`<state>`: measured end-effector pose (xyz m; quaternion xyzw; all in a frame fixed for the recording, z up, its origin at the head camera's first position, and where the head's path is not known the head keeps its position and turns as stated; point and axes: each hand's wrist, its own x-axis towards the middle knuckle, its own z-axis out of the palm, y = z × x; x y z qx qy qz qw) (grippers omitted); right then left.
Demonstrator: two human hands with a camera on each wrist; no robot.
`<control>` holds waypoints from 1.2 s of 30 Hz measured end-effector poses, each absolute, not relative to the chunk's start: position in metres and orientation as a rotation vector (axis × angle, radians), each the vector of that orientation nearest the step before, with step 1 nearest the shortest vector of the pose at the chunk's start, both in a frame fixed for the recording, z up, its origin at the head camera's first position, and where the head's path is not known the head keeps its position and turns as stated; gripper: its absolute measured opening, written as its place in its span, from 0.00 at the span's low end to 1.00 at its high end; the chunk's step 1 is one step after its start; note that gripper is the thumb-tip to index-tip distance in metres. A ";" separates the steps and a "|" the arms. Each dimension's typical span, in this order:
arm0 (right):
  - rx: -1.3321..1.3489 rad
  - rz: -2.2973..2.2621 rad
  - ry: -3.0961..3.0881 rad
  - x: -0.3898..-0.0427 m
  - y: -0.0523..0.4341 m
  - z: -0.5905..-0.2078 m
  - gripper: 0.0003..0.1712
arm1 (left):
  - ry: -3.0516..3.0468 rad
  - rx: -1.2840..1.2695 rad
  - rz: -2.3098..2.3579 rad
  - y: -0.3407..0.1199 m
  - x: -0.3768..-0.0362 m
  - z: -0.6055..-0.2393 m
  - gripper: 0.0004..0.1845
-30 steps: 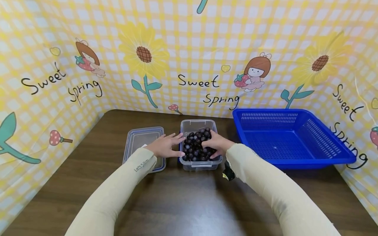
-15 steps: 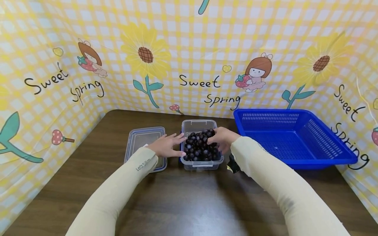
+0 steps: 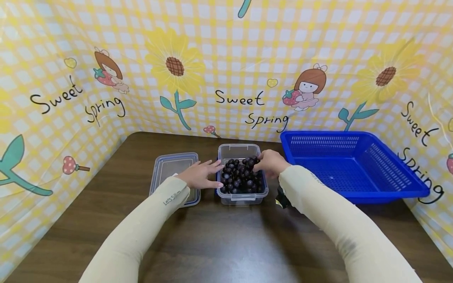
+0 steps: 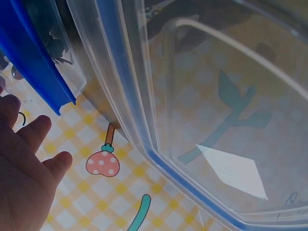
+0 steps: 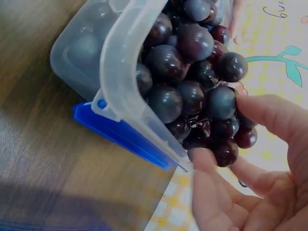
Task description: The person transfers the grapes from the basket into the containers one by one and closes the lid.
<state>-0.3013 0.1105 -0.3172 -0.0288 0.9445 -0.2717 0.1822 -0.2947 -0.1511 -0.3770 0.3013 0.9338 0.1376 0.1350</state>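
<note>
A clear plastic container (image 3: 242, 196) holds a heap of dark purple grapes (image 3: 240, 177) at the table's middle. My right hand (image 3: 269, 163) is at the container's far right side, fingers and thumb curled round a cluster of grapes (image 5: 192, 96), with the right hand (image 5: 226, 137) close above the container's rim (image 5: 120, 72). My left hand (image 3: 199, 175) lies flat with straight fingers against the container's left wall. It rests over the clear, blue-edged lid (image 3: 173, 173). In the left wrist view the lid (image 4: 216, 96) fills the frame, with the left hand's fingers (image 4: 29, 159) at lower left.
A large blue perforated basket (image 3: 354, 165) stands at the right, close to the container. The brown wooden table (image 3: 226, 243) is ringed by a yellow checked backdrop (image 3: 226, 59) on three sides. A blue clip (image 5: 125, 137) hangs from the container's edge.
My right hand has shifted from the container's near part to its far right side, still gripping grapes. The left hand has stayed put.
</note>
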 end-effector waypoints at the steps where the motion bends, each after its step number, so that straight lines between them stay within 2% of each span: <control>1: -0.084 -0.775 2.678 -0.301 0.110 -0.318 0.31 | 2.705 0.872 0.393 -0.151 -0.295 -0.378 0.40; 9: -0.176 -0.796 2.706 -0.298 0.107 -0.321 0.08 | 2.717 0.872 0.401 -0.153 -0.293 -0.379 0.40; 18: -0.290 -0.659 2.738 -0.301 0.106 -0.329 0.11 | 2.717 0.861 0.385 -0.151 -0.291 -0.375 0.40; 22: -0.314 -0.623 2.751 -0.301 0.104 -0.332 0.19 | 2.739 0.873 0.302 -0.149 -0.290 -0.373 0.39; 27: -0.298 -0.567 2.777 -0.300 0.103 -0.335 0.28 | 2.798 0.953 -0.023 -0.144 -0.289 -0.369 0.39; 31: -0.250 -0.536 2.814 -0.298 0.102 -0.332 0.28 | 2.837 0.992 -0.113 -0.143 -0.286 -0.365 0.38; 36: -0.209 -0.548 2.840 -0.295 0.102 -0.327 0.21 | 2.910 0.990 -0.098 -0.149 -0.280 -0.355 0.35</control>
